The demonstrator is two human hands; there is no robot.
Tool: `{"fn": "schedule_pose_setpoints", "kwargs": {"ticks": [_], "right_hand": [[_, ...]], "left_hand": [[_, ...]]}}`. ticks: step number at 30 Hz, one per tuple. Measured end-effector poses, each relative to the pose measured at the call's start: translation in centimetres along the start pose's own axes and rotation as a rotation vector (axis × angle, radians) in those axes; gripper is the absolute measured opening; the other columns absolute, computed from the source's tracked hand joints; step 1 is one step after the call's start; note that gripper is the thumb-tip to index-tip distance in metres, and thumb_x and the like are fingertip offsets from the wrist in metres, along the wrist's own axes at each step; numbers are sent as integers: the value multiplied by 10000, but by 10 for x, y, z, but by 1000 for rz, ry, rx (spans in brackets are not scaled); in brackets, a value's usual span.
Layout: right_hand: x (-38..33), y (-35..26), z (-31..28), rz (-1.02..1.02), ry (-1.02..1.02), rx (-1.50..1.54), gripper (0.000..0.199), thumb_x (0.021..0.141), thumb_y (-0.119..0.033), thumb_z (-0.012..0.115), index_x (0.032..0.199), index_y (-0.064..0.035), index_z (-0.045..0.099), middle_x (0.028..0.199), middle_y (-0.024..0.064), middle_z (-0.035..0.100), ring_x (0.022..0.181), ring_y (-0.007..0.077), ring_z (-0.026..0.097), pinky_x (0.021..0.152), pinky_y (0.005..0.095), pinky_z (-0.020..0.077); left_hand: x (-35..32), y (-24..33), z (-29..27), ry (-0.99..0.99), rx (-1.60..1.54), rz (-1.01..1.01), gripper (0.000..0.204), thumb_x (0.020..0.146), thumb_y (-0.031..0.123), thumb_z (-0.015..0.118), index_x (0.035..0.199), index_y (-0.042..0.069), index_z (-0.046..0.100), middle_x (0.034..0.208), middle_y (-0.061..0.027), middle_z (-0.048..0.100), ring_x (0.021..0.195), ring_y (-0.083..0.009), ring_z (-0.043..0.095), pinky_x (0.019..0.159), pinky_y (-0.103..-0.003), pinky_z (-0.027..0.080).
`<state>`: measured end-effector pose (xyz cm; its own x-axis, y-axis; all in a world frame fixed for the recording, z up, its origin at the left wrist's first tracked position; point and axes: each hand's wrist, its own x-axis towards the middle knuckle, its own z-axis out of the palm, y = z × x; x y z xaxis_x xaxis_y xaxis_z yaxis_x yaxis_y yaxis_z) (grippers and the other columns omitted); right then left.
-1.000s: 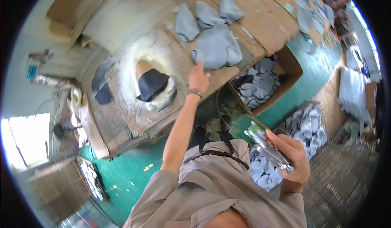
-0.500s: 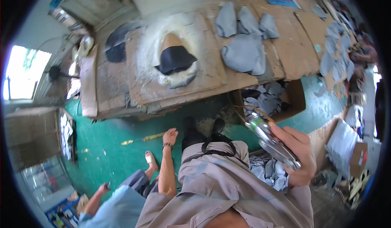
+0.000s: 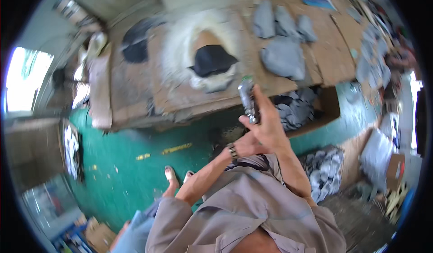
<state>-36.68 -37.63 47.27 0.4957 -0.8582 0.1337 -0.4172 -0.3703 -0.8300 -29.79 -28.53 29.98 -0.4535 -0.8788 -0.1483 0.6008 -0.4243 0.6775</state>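
Observation:
A silver spray gun with a green tip is gripped in my right hand, raised at the bench's front edge. My left hand, wearing a wristwatch, reaches across beside my right wrist. Its fingers are hidden behind the right hand, so what it touches does not show. On the bench ahead, a black cut piece lies over a tan piece, in the middle of a whitish crusted patch. Several grey cut pieces rest to the right of it.
Cardboard covers the workbench. Below it stands a cardboard box of grey pieces, with another pile of grey pieces nearer me. A person in a blue shirt is close at my left. Plastic bags hang about at the right.
My right hand has carried the spray gun leftward and forward to the bench edge. My left hand has moved right to my right wrist. The view has shifted, and the person at left sits lower in it.

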Motion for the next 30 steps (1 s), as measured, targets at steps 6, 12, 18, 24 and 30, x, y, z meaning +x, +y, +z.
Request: {"fn": "schedule_pose_setpoints", "kwargs": {"ticks": [6,12,18,24,30], "right_hand": [[32,-35,35,-194,-205,-209,823,816,-169,829,1505,40,431,1470,211,512,1246,371,575,994,400,486],[-11,5,58,131,-317,-134,696,843,-186,801,1440,31,515,1467,199,521,1286,377,559,1079,410,451],[-109,83,59,511,-331,-451,649,845,-201,790,1405,22,548,1429,221,547,1302,386,540,1098,420,445],[-174,123,79,695,-340,-476,674,857,-304,763,1400,32,549,1410,267,566,1329,398,533,1125,439,435],[-218,134,83,1019,-302,-376,672,868,-304,766,1409,29,548,1403,269,566,1297,407,557,1093,454,462]], "left_hand": [[-62,82,2,671,-93,202,421,922,141,724,1295,-3,594,853,-11,673,613,-86,580,530,-251,465],[-135,137,-110,1097,-16,323,369,1045,389,613,1134,43,705,518,41,451,367,-73,389,346,-262,259],[-174,237,-290,1141,116,194,482,978,553,648,1155,111,724,545,114,292,431,-39,286,389,-239,200],[-260,360,-519,1484,374,-30,566,960,620,613,1144,90,691,888,-60,664,741,-182,610,646,-291,487],[-198,242,-513,1601,1782,-56,695,970,432,691,1446,-40,508,1383,-215,619,1241,-323,612,1058,-437,478]]}}
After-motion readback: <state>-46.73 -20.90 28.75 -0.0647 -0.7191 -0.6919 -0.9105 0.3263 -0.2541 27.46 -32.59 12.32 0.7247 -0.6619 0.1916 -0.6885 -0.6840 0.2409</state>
